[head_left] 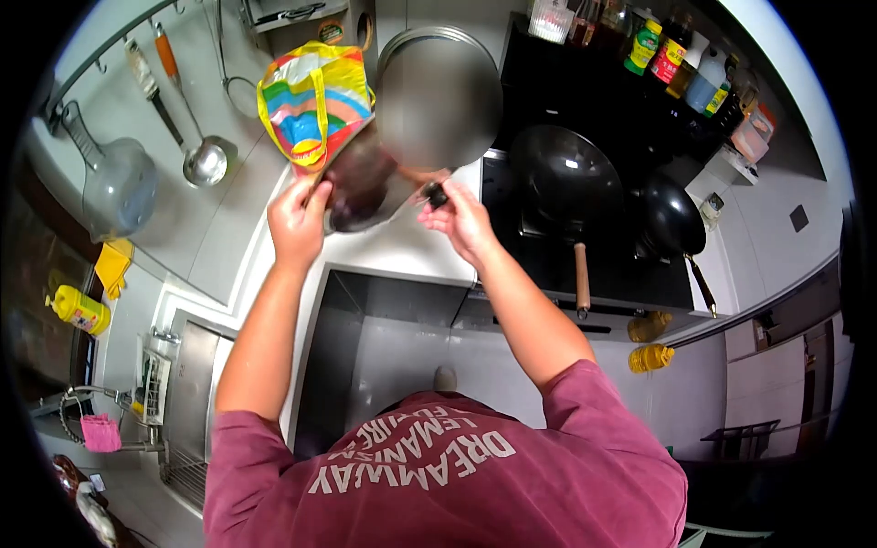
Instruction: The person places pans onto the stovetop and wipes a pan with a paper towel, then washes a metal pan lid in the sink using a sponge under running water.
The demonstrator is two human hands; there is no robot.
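Observation:
My left hand (299,217) is closed on the rim of a dark, see-through pot lid (361,187), which is tilted and partly blurred. My right hand (459,215) has its fingers bent around a small black knob (436,194) at the lid's right side. Just behind the lid stands a round grey, metal-rimmed piece (438,96); its surface is smeared, so I cannot tell what it is. A colourful striped bag with yellow handles (315,105) sits behind my left hand. Both hands are above the white counter (393,247).
A black wok (566,178) with a wooden handle and a smaller black pan (671,215) stand on the stove at right. Sauce bottles (671,59) line the back. A ladle (205,164) and other utensils hang at left, above the sink (194,374).

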